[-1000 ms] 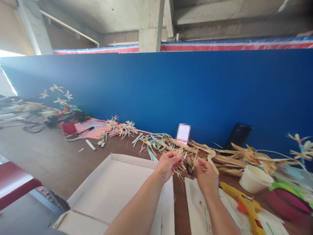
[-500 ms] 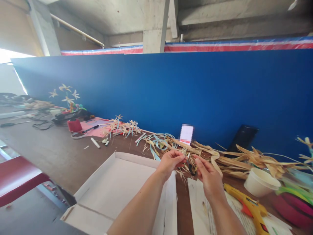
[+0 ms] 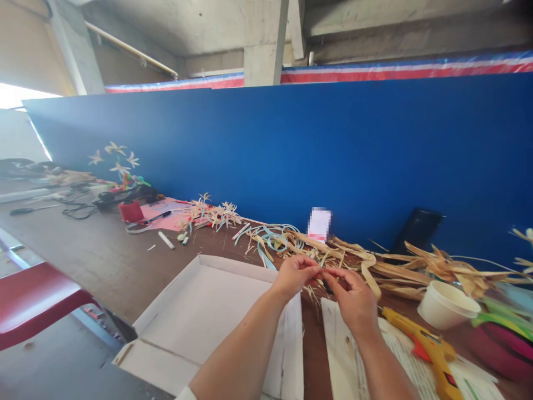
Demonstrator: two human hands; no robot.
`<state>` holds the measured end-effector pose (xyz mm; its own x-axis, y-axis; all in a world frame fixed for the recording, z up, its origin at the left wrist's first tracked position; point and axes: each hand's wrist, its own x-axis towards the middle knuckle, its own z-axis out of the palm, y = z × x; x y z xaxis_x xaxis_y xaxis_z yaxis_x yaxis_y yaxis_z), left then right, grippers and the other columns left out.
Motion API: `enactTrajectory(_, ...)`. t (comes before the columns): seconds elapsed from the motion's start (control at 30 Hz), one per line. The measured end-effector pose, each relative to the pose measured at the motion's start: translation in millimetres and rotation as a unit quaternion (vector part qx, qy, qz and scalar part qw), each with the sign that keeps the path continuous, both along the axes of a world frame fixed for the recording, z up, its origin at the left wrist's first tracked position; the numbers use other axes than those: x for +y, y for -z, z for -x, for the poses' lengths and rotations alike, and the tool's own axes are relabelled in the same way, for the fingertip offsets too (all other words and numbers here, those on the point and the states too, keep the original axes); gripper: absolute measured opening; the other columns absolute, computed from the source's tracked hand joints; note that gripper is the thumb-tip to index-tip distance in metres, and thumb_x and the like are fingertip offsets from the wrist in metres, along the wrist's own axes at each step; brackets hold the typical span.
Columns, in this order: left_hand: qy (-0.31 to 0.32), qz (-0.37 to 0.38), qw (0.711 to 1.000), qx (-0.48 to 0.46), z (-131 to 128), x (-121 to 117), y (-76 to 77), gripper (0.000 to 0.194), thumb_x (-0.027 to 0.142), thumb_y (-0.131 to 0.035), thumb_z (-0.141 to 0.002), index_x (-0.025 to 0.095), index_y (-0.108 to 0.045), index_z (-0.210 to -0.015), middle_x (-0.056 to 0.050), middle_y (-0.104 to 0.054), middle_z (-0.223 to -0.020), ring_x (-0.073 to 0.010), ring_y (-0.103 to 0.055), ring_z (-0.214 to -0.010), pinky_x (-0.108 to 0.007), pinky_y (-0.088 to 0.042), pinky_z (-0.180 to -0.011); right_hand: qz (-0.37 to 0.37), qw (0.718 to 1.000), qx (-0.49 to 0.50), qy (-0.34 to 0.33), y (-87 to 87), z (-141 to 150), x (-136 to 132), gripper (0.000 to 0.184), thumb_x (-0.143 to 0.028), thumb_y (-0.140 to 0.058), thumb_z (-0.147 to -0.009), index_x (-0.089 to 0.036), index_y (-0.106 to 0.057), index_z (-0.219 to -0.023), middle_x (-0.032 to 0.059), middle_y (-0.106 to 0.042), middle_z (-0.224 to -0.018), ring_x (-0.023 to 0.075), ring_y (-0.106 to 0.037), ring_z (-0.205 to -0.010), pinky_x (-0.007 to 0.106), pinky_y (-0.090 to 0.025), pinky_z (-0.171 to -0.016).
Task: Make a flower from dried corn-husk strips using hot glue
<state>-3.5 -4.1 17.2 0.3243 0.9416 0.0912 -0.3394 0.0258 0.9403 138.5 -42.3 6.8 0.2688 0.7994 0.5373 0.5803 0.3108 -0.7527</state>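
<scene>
My left hand [image 3: 297, 275] and my right hand [image 3: 352, 291] meet fingertip to fingertip above the table. Both are closed in a pinch, and what they hold is too small and hidden to name. Just behind them lies a heap of dried husk strips [image 3: 341, 250], with pale blue ribbon [image 3: 275, 239] curled to its left. Below my left forearm is a shallow white cardboard box lid [image 3: 208, 311]. Under my right hand lies a sheet of white card [image 3: 333, 328].
A yellow glue gun [image 3: 428, 344] lies at right, beside a cream paper cup [image 3: 447, 305]. Pale husk flowers [image 3: 216, 214] and a red tape roll [image 3: 130, 211] sit further left. A blue partition [image 3: 258, 144] stands behind. A dark phone [image 3: 418, 230] leans against it.
My hands have come together, the right moving left until the fingertips meet. The view has shifted slightly; the things on the table look unchanged.
</scene>
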Motion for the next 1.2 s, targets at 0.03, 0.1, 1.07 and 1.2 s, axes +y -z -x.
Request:
enactTrajectory(0.03, 0.000, -0.005, 1.000, 0.006, 0, 0, 0.8, 0.036, 0.040, -0.074, -0.056, 0.012, -0.058, -0.071, -0.003, -0.062, -0.063, -0.0130, -0.061, -0.064, -0.024, -0.048, -0.060, -0.014, 1.000, -0.016, 0.006, 1.0, 0, 0, 0.031, -0.049, -0.059, -0.072, -0.021, -0.069, -0.083, 0.0059, -0.067, -0.088, 0.0170, -0.056, -0.065, 0.030, -0.044, -0.064)
enactTrajectory(0.1, 0.001, -0.019, 1.000, 0.019, -2, 0, 2.4, 0.033, 0.039, -0.073, -0.059, 0.012, -0.058, -0.071, -0.003, -0.063, -0.063, -0.0125, -0.061, -0.064, -0.023, -0.048, -0.060, -0.015, 0.999, -0.032, 0.015, 3.4, -2, 1, 0.030, -0.049, -0.057, -0.075, -0.021, -0.068, -0.080, 0.0056, -0.066, -0.087, 0.0174, -0.056, -0.066, 0.030, -0.043, -0.065)
enactTrajectory(1.07, -0.280, 0.036, 0.956, -0.074, 11, 12, -5.7, 0.018, 0.030, -0.061, -0.071, 0.016, -0.053, -0.081, -0.003, -0.067, -0.084, -0.0066, -0.054, -0.051, -0.016, -0.035, -0.041, 0.104, 0.994, 0.011, 0.035, -23.9, 18, 55, 0.044, -0.057, -0.045, -0.075, -0.021, -0.061, -0.056, 0.0049, -0.062, -0.055, 0.0192, -0.053, -0.048, 0.030, -0.036, -0.047)
enactTrajectory(1.2, -0.298, 0.020, 0.952, -0.070, 13, 16, -1.5, 0.017, 0.030, -0.059, -0.073, 0.016, -0.054, -0.081, -0.002, -0.066, -0.082, -0.0063, -0.052, -0.050, -0.017, -0.036, -0.044, 0.161, 0.984, -0.069, -0.017, -24.7, 28, 75, 0.024, -0.044, -0.061, -0.062, -0.023, -0.066, -0.053, 0.0014, -0.061, -0.051, 0.0188, -0.054, -0.050, 0.029, -0.036, -0.050)
